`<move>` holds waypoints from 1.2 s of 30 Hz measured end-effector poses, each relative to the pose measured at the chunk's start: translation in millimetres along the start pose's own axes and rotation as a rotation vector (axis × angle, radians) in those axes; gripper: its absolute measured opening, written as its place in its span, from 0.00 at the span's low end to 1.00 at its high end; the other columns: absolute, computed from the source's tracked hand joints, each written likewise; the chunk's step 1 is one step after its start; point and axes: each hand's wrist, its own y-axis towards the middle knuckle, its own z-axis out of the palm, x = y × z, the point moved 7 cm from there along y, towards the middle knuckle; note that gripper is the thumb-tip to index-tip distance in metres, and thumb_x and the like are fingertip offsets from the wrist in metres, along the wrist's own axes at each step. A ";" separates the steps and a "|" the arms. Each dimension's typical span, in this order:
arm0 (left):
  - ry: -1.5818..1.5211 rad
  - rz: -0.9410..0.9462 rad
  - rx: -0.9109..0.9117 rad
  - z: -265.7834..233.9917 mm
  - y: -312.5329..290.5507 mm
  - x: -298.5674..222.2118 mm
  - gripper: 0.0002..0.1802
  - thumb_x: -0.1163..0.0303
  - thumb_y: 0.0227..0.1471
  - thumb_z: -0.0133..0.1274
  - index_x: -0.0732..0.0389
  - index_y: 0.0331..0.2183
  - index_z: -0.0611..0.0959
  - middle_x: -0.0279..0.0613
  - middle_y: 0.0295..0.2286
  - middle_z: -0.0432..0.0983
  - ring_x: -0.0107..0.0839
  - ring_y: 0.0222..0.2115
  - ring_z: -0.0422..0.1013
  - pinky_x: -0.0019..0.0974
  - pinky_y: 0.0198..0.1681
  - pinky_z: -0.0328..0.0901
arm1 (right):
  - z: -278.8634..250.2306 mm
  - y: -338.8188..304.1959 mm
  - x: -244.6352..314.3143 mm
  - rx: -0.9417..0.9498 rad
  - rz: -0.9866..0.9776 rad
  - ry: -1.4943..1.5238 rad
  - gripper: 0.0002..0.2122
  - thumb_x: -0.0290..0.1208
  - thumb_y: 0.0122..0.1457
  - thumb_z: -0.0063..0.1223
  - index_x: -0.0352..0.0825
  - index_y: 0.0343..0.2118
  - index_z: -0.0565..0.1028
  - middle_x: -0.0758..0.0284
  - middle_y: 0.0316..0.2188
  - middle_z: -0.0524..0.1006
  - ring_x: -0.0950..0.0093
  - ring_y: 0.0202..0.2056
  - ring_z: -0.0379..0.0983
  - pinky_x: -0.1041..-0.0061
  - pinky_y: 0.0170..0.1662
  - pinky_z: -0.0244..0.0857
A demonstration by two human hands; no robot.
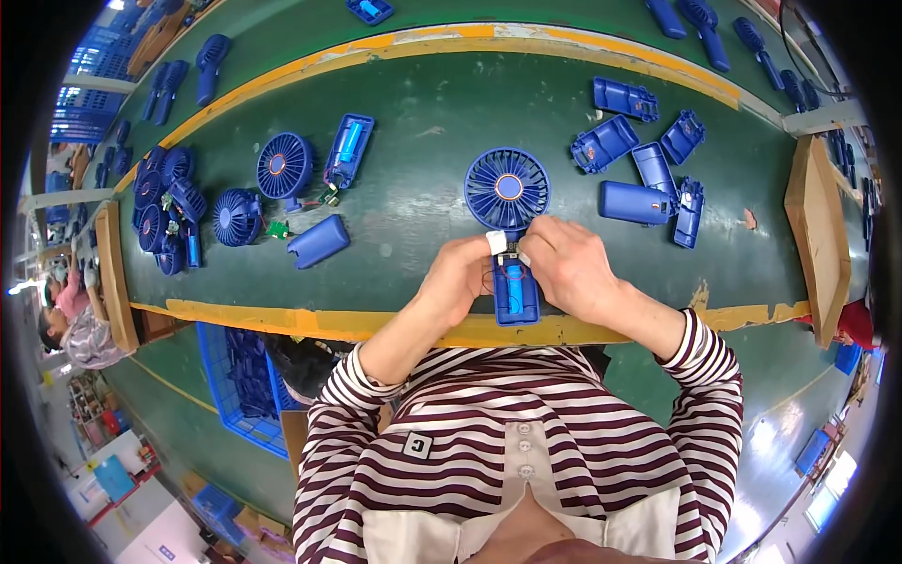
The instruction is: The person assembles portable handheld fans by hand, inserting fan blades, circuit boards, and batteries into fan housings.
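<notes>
Straight in front of me lies a blue handheld fan, its round head pointing away and its handle open. Inside the open handle shell sits a light-blue battery cell, with thin wires beside it. My left hand grips the handle's left side near the neck; a white wrap covers a fingertip. From the right, my right hand pinches at the neck, its fingertips close to the left ones. Between them a small dark part shows, partly covered by the fingers.
Several blue handle shells lie to the right. On the left are a fan head wired to a shell with a battery, a loose cover, a green circuit board and piled fans. Wooden barriers bound the bench.
</notes>
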 end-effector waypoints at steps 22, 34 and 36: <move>-0.008 0.368 -0.147 -0.5 16.1 -18.4 0.10 0.80 0.49 0.46 0.67 0.36 0.76 0.42 0.31 0.76 0.25 0.27 0.72 0.27 0.29 0.69 | 9.1 -12.5 20.0 -0.324 -0.052 -0.121 0.13 0.27 0.38 0.56 0.34 0.30 0.70 0.63 0.39 0.68 0.64 0.42 0.65 0.56 0.48 0.54; 0.013 0.441 -0.141 4.4 5.8 -23.6 0.15 0.75 0.49 0.49 0.66 0.42 0.73 0.51 0.39 0.73 0.40 0.36 0.73 0.39 0.39 0.69 | 2.3 -30.9 -35.0 -0.398 0.622 0.506 0.07 0.21 0.42 0.56 0.28 0.25 0.70 0.64 0.32 0.69 0.71 0.33 0.67 0.77 0.35 0.61; 0.039 0.469 -0.109 8.2 6.3 -23.9 0.16 0.76 0.49 0.49 0.66 0.42 0.73 0.52 0.39 0.73 0.40 0.36 0.73 0.39 0.39 0.69 | -1.0 -33.3 -39.4 -0.417 0.671 0.463 0.11 0.23 0.40 0.56 0.28 0.27 0.69 0.62 0.31 0.69 0.67 0.32 0.68 0.74 0.34 0.62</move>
